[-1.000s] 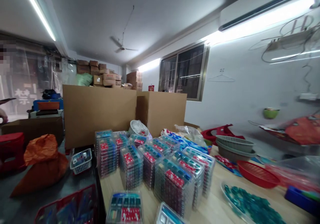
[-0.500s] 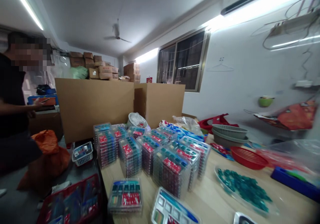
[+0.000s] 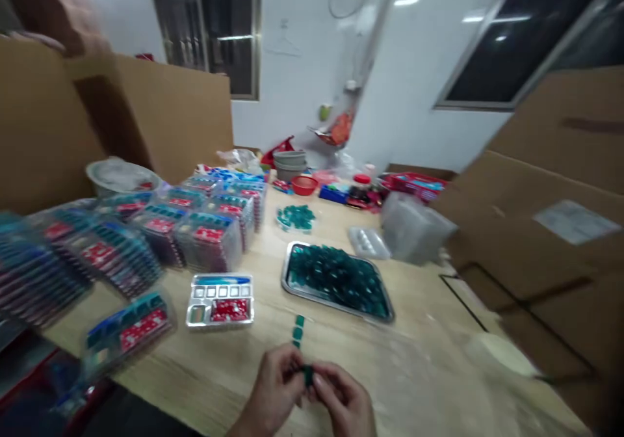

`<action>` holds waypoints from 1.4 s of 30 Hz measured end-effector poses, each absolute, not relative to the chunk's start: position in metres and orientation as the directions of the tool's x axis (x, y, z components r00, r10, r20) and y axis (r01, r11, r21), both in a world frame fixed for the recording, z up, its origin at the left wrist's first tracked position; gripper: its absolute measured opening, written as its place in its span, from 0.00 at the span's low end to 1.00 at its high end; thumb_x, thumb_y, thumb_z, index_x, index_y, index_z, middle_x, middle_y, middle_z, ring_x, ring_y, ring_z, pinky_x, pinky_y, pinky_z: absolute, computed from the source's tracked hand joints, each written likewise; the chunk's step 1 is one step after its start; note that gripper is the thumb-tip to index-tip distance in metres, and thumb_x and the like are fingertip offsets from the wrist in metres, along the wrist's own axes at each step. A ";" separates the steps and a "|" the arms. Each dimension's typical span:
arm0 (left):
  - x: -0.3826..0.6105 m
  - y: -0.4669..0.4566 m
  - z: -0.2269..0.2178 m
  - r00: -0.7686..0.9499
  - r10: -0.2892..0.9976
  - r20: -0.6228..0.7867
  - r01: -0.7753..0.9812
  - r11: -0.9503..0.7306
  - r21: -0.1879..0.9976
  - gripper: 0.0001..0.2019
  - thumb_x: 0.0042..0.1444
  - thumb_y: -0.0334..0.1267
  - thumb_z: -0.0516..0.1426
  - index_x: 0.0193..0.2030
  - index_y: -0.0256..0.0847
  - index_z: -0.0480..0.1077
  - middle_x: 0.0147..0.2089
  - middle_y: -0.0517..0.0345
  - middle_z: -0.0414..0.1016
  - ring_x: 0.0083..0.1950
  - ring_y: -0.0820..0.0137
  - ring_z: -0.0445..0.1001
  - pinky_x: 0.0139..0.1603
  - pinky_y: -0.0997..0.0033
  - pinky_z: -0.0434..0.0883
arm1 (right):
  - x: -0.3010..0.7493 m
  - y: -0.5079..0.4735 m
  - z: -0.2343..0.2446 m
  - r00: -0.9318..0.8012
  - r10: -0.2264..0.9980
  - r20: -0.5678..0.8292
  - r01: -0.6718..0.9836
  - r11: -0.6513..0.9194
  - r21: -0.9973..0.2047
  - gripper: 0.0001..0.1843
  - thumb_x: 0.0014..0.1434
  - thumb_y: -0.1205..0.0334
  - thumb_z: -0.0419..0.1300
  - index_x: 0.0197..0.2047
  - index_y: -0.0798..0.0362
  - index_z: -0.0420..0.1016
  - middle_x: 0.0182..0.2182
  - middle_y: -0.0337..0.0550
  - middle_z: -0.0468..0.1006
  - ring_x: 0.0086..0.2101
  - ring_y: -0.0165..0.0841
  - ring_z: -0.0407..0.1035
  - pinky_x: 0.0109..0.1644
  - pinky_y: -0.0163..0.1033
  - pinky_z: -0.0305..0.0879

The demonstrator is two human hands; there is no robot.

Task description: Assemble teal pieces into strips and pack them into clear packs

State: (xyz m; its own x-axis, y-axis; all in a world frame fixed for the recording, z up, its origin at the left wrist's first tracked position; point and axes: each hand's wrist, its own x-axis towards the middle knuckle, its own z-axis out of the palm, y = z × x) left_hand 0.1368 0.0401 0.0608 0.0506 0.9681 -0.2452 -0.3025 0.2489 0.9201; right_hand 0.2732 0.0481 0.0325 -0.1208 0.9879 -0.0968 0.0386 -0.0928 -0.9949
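At the near edge of the wooden table (image 3: 429,307), my left hand (image 3: 273,391) and my right hand (image 3: 344,401) meet, fingers pinched together on a small green piece (image 3: 308,374). Just beyond them two more small green pieces (image 3: 298,330) lie on the wood. Farther out, a metal tray (image 3: 287,274) is heaped with green pieces. An open clear plastic pack (image 3: 221,300) with a red card lies left of the tray.
Stacks of filled clear packs (image 3: 146,235) crowd the table's left side. A pile of empty clear packs (image 3: 414,229) sits right of the tray. Large cardboard boxes stand at the left (image 3: 160,112) and right (image 3: 550,229). Baskets and a red bowl (image 3: 303,184) sit at the far end.
The view has swung right and down from the room to the table in front of me. Both my hands have come into view, pinching a green piece. The other person is out of sight.
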 end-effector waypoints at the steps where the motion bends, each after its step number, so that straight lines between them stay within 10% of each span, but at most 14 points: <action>1: 0.136 0.040 0.064 0.040 0.972 -0.233 -0.307 0.234 0.923 0.07 0.43 0.33 0.60 0.26 0.36 0.65 0.19 0.63 0.69 0.21 0.77 0.67 0.18 0.81 0.59 | 0.270 0.047 0.035 -0.119 0.986 -0.114 -0.055 -0.121 -0.991 0.19 0.47 0.45 0.65 0.33 0.52 0.77 0.25 0.44 0.78 0.26 0.38 0.72 0.31 0.41 0.72; 10: 0.130 0.036 0.064 0.043 0.937 -0.347 -0.254 0.346 0.903 0.13 0.45 0.45 0.59 0.23 0.37 0.62 0.17 0.64 0.65 0.16 0.79 0.61 0.14 0.82 0.54 | 0.263 0.040 0.043 -0.119 0.984 -0.132 -0.189 -0.153 -0.970 0.15 0.45 0.52 0.68 0.30 0.55 0.76 0.21 0.42 0.76 0.23 0.32 0.69 0.29 0.35 0.67; 17: 0.102 0.041 0.055 -0.112 0.968 -0.223 -0.037 0.220 0.975 0.08 0.48 0.40 0.54 0.25 0.38 0.63 0.21 0.64 0.64 0.22 0.76 0.63 0.20 0.78 0.59 | 0.273 0.062 0.052 -0.180 0.983 -0.035 0.149 -0.008 -0.989 0.12 0.51 0.55 0.62 0.32 0.56 0.75 0.24 0.42 0.74 0.26 0.33 0.68 0.30 0.36 0.64; 28: 0.091 0.032 0.039 -0.158 0.985 -0.064 0.369 0.119 0.922 0.06 0.49 0.34 0.51 0.25 0.39 0.67 0.25 0.59 0.69 0.29 0.70 0.68 0.31 0.73 0.62 | 0.251 0.056 0.054 -0.595 0.797 0.104 0.555 0.501 -0.664 0.14 0.51 0.79 0.50 0.30 0.53 0.72 0.30 0.40 0.71 0.31 0.31 0.67 0.34 0.33 0.61; 42: 0.101 0.013 0.036 0.120 0.972 0.201 0.592 -0.233 0.772 0.13 0.50 0.26 0.48 0.41 0.39 0.67 0.41 0.51 0.71 0.44 0.65 0.68 0.44 0.67 0.65 | 0.252 0.053 0.036 -0.516 0.853 0.079 0.454 0.350 -0.819 0.10 0.56 0.71 0.53 0.34 0.52 0.75 0.30 0.42 0.77 0.32 0.34 0.71 0.38 0.35 0.66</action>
